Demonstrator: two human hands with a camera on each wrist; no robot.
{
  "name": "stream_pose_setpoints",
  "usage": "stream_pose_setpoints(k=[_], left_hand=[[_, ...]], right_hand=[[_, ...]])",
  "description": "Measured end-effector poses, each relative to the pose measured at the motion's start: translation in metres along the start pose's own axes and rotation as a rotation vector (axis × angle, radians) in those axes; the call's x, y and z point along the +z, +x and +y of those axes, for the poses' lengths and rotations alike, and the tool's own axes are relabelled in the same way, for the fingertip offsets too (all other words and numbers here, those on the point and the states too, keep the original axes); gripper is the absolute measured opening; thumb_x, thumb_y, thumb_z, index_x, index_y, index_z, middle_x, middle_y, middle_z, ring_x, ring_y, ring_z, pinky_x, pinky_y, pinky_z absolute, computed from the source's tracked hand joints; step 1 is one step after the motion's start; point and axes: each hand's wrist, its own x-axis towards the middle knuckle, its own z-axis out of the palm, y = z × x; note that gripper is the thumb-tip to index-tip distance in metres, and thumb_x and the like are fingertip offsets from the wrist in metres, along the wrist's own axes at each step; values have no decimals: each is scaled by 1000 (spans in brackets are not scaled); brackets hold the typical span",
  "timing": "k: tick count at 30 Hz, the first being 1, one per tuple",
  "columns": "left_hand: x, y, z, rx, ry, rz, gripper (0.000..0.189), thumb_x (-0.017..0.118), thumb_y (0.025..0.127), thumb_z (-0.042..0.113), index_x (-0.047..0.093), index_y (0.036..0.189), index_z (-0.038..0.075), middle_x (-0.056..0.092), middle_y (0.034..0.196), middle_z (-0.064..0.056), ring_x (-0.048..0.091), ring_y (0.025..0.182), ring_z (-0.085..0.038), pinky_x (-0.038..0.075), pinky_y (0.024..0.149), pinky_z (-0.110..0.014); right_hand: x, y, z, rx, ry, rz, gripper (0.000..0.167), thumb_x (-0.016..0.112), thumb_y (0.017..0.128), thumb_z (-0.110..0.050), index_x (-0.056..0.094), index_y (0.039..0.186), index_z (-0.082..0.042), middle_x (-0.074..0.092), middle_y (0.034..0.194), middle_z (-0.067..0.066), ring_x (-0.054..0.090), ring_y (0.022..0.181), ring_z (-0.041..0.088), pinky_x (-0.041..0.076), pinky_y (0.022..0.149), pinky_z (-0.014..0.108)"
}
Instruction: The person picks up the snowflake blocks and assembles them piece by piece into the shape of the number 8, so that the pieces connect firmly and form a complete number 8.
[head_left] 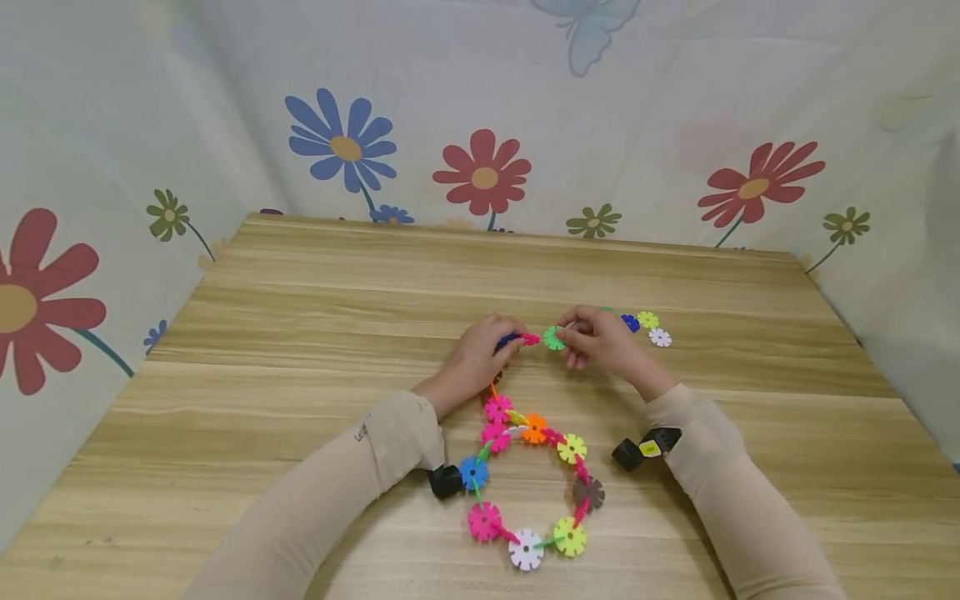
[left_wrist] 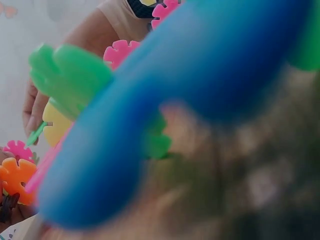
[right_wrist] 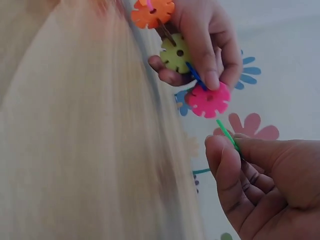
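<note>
My left hand (head_left: 474, 357) pinches the end of a chain of notched plastic flower discs. In the right wrist view its thumb rests on a pink disc (right_wrist: 210, 101), slotted to a dark blue disc (right_wrist: 194, 73) seen edge-on. A light green disc (head_left: 553, 338) is pinched between the thumb and finger of my right hand (head_left: 606, 343). It points edge-on at the pink disc, with a small gap between them. Toward me the chain runs into a ring, with a white disc (head_left: 526, 550) at its near side. A large blurred blue disc (left_wrist: 100, 155) blocks much of the left wrist view.
Beyond my right hand lie several loose discs, among them a dark blue disc (head_left: 630, 323), a yellow disc (head_left: 648, 320) and a white disc (head_left: 660, 337). All this is on a wooden table (head_left: 360, 283). A flower-printed cloth (head_left: 420, 75) hangs behind the far edge.
</note>
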Motion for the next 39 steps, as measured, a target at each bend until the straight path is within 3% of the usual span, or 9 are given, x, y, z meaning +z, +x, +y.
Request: stream_pose_setpoints(k=[8, 16, 25, 30, 35, 39], left_hand=[[1, 0, 0, 8, -17, 27, 17, 58, 96, 15, 69, 106, 7, 66, 97, -9, 58, 82, -20, 50, 78, -34], [1, -1, 0, 54, -36, 49, 14, 60, 95, 13, 70, 102, 5, 68, 104, -11, 64, 95, -24, 52, 86, -38], [2, -2, 1, 67, -110, 69, 11, 60, 95, 12, 68, 98, 6, 64, 87, -9, 56, 63, -10, 49, 63, -21], [2, -3, 4, 54, -118, 50, 12, 59, 95, 13, 67, 100, 5, 63, 87, -9, 56, 59, -8, 48, 60, -20], [0, 0, 4, -21, -138, -11, 25, 62, 94, 18, 62, 117, 8, 67, 101, -11, 65, 83, -19, 53, 79, -34], [-1, 3, 3, -40, -141, -69, 42, 68, 90, 24, 56, 128, 12, 67, 108, -9, 63, 99, -22, 51, 90, -38]], right_hand=[[7, 2, 2, -4, 98, -3, 21, 52, 97, -4, 54, 110, 12, 65, 78, 27, 62, 55, 10, 55, 53, 28], [12, 2, -1, 10, 151, -11, 21, 52, 98, -5, 54, 109, 12, 64, 78, 25, 62, 56, 9, 55, 55, 26], [19, 1, 0, 5, 243, 11, 18, 52, 97, -4, 53, 107, 12, 62, 71, 11, 60, 56, 8, 53, 54, 22], [20, -1, 0, -17, 222, 23, 19, 51, 98, -5, 54, 107, 12, 62, 71, 12, 59, 55, 7, 53, 54, 23], [19, 0, -1, -19, 208, 32, 23, 52, 98, -8, 55, 112, 10, 63, 76, 21, 60, 56, 9, 53, 55, 24], [19, 1, -2, -7, 226, 38, 25, 54, 97, -8, 53, 116, 9, 65, 72, 12, 62, 58, 10, 54, 56, 24]])
